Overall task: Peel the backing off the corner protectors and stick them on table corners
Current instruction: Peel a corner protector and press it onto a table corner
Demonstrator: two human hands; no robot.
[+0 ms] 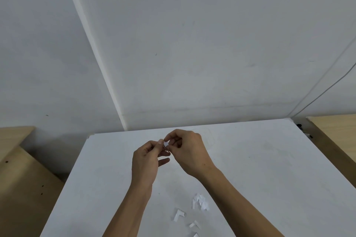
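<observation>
Both our left hand (145, 160) and right hand (190, 153) clamp their fingers (160, 142) on one corner protector (166, 145), apparently to peel its backing.

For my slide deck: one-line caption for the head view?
Left hand and right hand pinch a small pale corner protector over the white table, white paper scraps nearby.

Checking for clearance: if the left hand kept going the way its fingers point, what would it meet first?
Probably the right hand: the left hand aims at it, and both pinch the small corner protector between them.
</observation>
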